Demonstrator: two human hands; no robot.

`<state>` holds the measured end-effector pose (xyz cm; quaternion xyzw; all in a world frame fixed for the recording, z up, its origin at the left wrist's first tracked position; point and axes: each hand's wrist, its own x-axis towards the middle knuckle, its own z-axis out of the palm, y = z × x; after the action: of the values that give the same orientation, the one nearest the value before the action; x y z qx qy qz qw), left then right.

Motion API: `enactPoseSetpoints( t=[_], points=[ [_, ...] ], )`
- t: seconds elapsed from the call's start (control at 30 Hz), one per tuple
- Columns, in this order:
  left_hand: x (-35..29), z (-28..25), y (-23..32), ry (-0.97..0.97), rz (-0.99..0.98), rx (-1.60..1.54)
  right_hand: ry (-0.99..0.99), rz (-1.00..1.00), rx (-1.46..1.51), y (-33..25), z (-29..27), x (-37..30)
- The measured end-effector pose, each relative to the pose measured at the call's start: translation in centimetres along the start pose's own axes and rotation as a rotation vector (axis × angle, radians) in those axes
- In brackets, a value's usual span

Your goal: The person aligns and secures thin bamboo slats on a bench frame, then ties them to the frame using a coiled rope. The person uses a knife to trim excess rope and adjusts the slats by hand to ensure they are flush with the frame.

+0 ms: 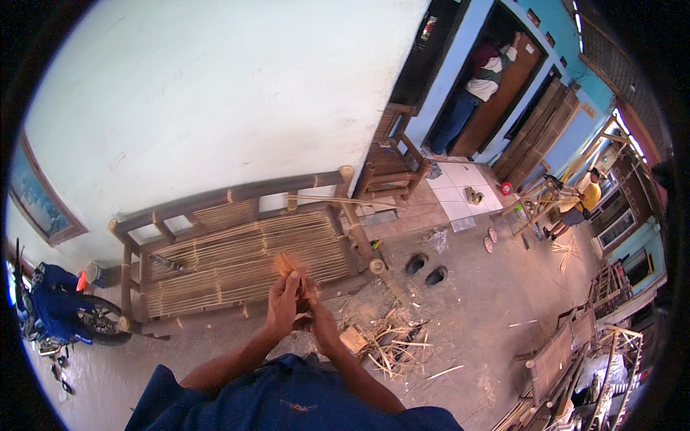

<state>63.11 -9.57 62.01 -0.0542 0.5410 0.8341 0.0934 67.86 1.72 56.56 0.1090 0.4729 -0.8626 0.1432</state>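
Note:
Both my hands are raised close together in front of my chest, before the bamboo bench (237,251). My left hand (283,305) is closed, its thumb pointing up, around an orange-brown piece (289,263) that looks like a flat bundle of thin strips. Motion smears its upper end, so its exact kind does not show. My right hand (316,316) is against the left one with its fingers curled at the lower part of the same piece. The fingertips partly cover each other.
Cut bamboo scraps (392,348) and a wooden block (353,340) lie on the floor by my right arm. Dark shoes (425,269) sit beyond. A motorcycle (65,305) stands far left. One person (474,90) is in the doorway, another in yellow (586,197) works at the right.

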Motion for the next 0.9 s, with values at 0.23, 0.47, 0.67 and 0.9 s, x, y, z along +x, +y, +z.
enactPoseSetpoints(
  t=[0.23, 0.47, 0.67, 0.9],
  points=[
    [-0.3, -11.1, 5.4, 0.047, 0.118, 0.111, 0.175, -0.004, 0.087, 2.2, 6.5, 0.8],
    [-0.6, -18.7, 11.4, 0.142, 0.069, -0.049, 0.214, -0.120, -0.075, 3.3, 13.2, 2.0],
    [0.0, -22.3, 15.7, 0.080, 0.144, 0.009, 0.154, -0.085, -0.252, 4.4, 16.9, 2.8],
    [0.1, -23.2, 18.2, 0.097, 0.214, 0.064, 0.114, -0.396, -0.923, 5.5, 19.9, 4.8]
  ],
)
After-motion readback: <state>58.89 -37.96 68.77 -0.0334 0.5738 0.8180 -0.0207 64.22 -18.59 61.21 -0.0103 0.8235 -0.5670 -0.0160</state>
